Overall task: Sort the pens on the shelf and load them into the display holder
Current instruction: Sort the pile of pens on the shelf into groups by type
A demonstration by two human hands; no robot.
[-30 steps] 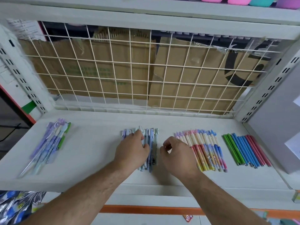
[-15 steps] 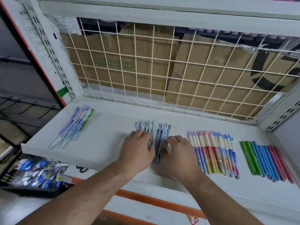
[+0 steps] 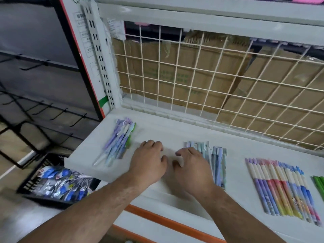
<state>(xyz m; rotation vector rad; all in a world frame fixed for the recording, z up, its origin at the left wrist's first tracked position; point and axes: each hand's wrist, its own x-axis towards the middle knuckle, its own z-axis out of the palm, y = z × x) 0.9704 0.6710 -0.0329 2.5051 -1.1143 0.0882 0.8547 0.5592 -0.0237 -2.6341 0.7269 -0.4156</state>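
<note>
Basket [image 3: 47,201]: black, on the floor at 8 o'clock from the hands, full of blue-and-white packets.
Left hand [image 3: 149,163]: palm down on the white shelf [image 3: 166,132], fingers bent and close together, holding nothing.
Right hand [image 3: 192,170]: just beside it at 3 o'clock, fingers spread and bent, lying over the left side of the blue-grey pens [image 3: 218,165].
Blue-grey pens: one bundle, lying front to back.
Pastel pens [image 3: 284,190]: tidy row at 3 o'clock, apart from the right hand.
Green pens [image 3: 320,186]: further at 3 o'clock, cut off by the edge.
Purple pens [image 3: 119,142]: loose pile at 10 o'clock, near the left hand, untouched.
Wire grid [image 3: 192,77]: 12 o'clock, with cardboard [image 3: 168,67] behind it.
</note>
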